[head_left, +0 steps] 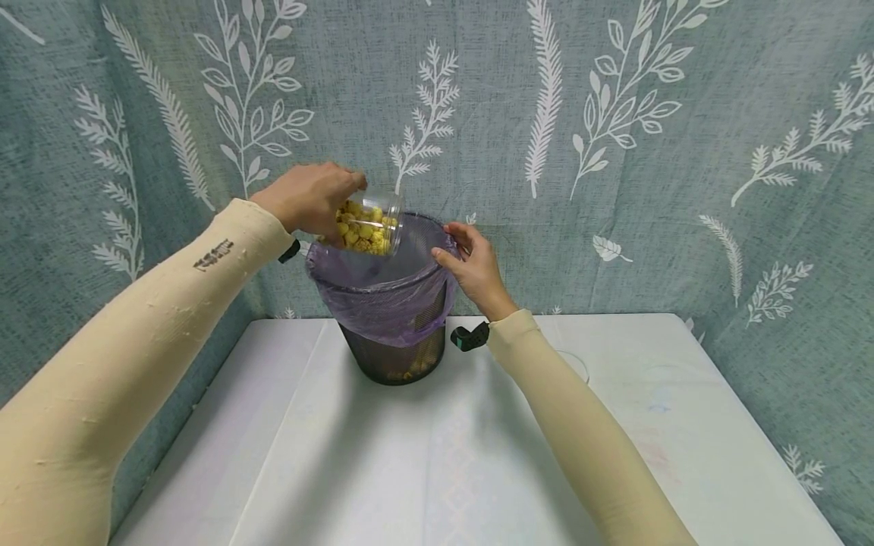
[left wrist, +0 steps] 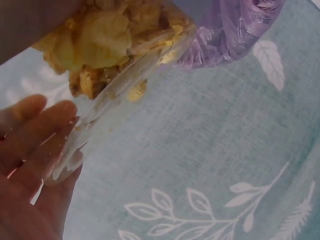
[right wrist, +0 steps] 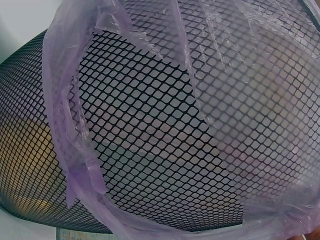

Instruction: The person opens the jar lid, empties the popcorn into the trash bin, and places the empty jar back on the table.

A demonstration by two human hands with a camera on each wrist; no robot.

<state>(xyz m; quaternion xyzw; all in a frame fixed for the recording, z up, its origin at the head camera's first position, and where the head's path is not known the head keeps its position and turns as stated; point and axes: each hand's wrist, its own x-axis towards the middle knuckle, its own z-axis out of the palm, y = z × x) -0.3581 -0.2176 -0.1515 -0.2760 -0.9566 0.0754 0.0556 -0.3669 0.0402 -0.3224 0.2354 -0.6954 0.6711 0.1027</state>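
My left hand [head_left: 310, 199] grips a clear plastic jar [head_left: 391, 201], tipped on its side above the wastebasket, with its mouth toward the right. Yellow popcorn [head_left: 365, 231] fills much of the jar; the left wrist view shows popcorn [left wrist: 100, 45] through the clear wall, close to the fingers [left wrist: 35, 130]. Beneath is a black mesh wastebasket [head_left: 382, 360] lined with a thin purple bag [head_left: 389, 315] folded over its rim. My right hand [head_left: 481, 273] holds the wastebasket's right rim, thumb toward the inside. Yellow pieces show through the mesh [right wrist: 25, 160] low down.
The wastebasket stands near the back edge of a white table [head_left: 546, 462]. A blue-green curtain [head_left: 492, 136] with white leaf prints hangs behind and at both sides. A thin, clear ring-like outline [head_left: 576, 362] shows on the table behind my right forearm.
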